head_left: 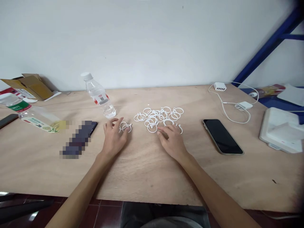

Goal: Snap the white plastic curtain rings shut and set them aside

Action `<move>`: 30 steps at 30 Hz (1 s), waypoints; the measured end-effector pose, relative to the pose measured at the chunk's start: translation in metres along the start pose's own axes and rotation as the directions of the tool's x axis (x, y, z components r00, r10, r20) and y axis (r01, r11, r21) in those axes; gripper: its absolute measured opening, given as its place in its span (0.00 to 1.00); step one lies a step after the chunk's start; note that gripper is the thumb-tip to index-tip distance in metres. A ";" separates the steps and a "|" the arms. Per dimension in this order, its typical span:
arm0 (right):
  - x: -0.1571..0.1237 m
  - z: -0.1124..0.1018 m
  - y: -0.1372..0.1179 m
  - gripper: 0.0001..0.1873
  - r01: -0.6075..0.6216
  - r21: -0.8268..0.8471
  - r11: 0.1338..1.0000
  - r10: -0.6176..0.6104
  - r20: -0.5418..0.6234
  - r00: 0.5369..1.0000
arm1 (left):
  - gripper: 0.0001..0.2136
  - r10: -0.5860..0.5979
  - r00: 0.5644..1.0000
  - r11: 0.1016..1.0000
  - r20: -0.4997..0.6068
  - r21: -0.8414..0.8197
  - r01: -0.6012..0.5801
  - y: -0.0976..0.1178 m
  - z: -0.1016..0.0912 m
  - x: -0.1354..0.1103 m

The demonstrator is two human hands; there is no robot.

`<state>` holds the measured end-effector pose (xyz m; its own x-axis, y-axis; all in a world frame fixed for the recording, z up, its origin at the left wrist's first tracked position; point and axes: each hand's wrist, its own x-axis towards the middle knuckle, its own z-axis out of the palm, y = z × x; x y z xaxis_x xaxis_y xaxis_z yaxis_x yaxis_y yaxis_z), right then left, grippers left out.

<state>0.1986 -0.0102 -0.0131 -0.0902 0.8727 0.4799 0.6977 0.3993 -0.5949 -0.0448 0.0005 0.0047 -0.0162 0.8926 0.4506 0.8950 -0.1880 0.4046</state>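
White plastic curtain rings, each with a small eyelet, lie in a loose heap on the wooden table. To the left of the heap, a few more of these rings form a small group. My left hand rests over that group, thumb and fingers spread around it. At the front edge of the heap is my right hand, fingers bent and thumb a little apart from the index finger. Its fingertips are next to the rings and partly cover some of them. Neither hand visibly lifts a ring.
A clear water bottle stands behind my left hand. Further left are a dark, partly blurred phone, a larger bottle and a cardboard box. On the right are a phone, white chargers with cables and a white device.
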 end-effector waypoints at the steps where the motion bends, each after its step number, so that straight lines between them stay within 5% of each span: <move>1: -0.001 0.001 0.000 0.12 0.021 -0.046 0.999 -0.020 0.025 0.999 | 0.19 0.050 0.999 0.999 -0.003 -0.021 -0.050 0.008 0.002 -0.002; 7: -0.004 0.002 -0.005 0.10 0.111 -0.118 0.987 -0.098 0.115 0.989 | 0.12 0.276 0.948 0.952 0.161 -0.185 -0.246 0.059 0.027 -0.008; 11: -0.005 0.000 -0.006 0.12 0.163 -0.099 0.982 -0.151 0.117 0.982 | 0.11 0.307 0.948 0.930 0.088 -0.239 -0.279 0.065 0.036 -0.008; 20: -0.005 -0.004 -0.014 0.11 0.180 0.086 0.980 -0.183 0.019 0.983 | 0.06 0.259 0.938 0.806 0.230 -0.586 -0.079 0.062 0.019 -0.002; 25: -0.003 0.000 -0.016 0.14 -0.052 0.345 0.937 0.066 -0.028 0.997 | 0.07 0.219 0.953 0.797 0.209 -0.602 -0.051 0.059 0.015 0.001; 30: 0.003 0.001 -0.013 0.13 -0.354 0.604 0.714 0.333 0.152 0.931 | 0.10 0.168 0.917 0.746 0.361 -0.655 0.121 0.060 0.015 -0.004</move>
<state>0.1885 -0.0125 -0.0044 0.0402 0.9877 0.1509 0.1013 0.1462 -0.9841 0.0163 -0.0079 0.0152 0.2968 0.9350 0.1941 0.3733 -0.3007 0.8776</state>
